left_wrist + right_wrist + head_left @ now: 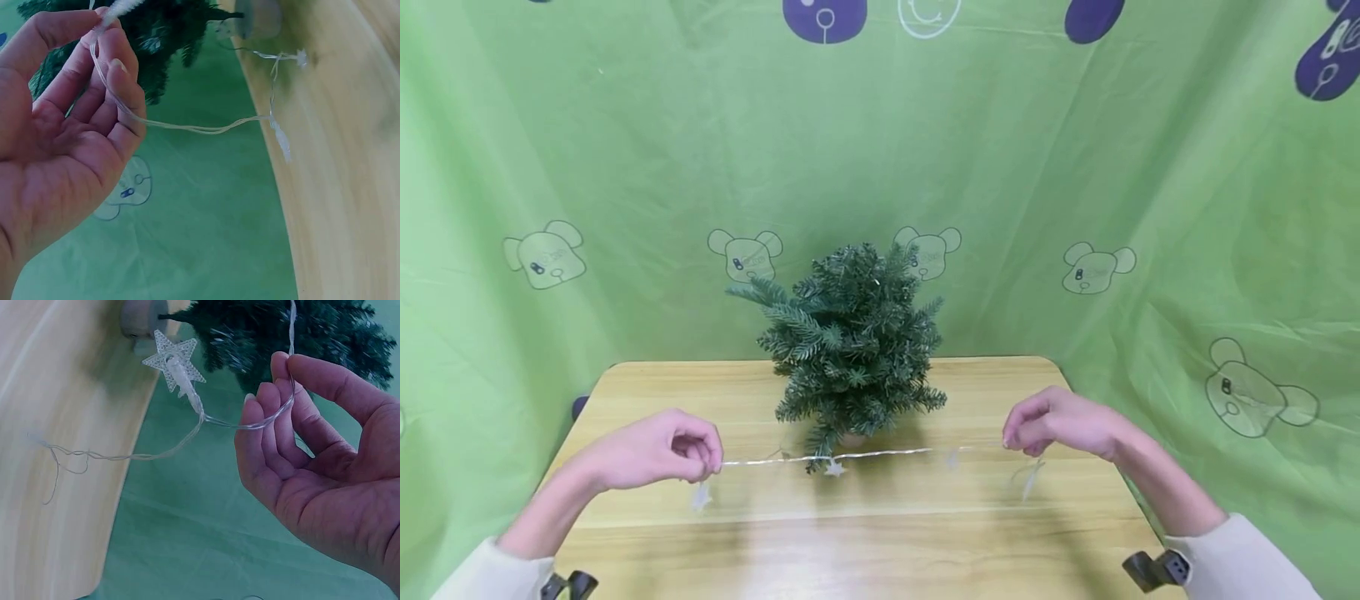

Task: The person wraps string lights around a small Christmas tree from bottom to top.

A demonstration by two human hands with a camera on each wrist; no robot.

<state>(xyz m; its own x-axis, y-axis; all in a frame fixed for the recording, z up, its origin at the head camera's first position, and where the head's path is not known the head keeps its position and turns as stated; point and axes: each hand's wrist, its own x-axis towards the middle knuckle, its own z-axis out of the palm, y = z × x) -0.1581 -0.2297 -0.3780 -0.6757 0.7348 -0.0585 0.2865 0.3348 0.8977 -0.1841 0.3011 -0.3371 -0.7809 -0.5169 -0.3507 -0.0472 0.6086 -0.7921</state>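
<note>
A clear string of star lights (880, 453) is stretched between both hands, in front of a small artificial Christmas tree (857, 342). My left hand (658, 450) pinches the wire between thumb and forefinger; a star hangs just below it. On the other side, my right hand (1060, 423) pinches the wire the same way. A clear plastic star (174, 359) dangles by the right fingers in the right wrist view. Loose wire (200, 129) trails from the left hand, with small stars hanging over the table. The tree stands upright on a round base (140, 317).
The wooden table (820, 542) has rounded far corners. A green curtain (1000, 167) with printed bear heads surrounds it at the back and sides. Dark devices are strapped at both sleeves.
</note>
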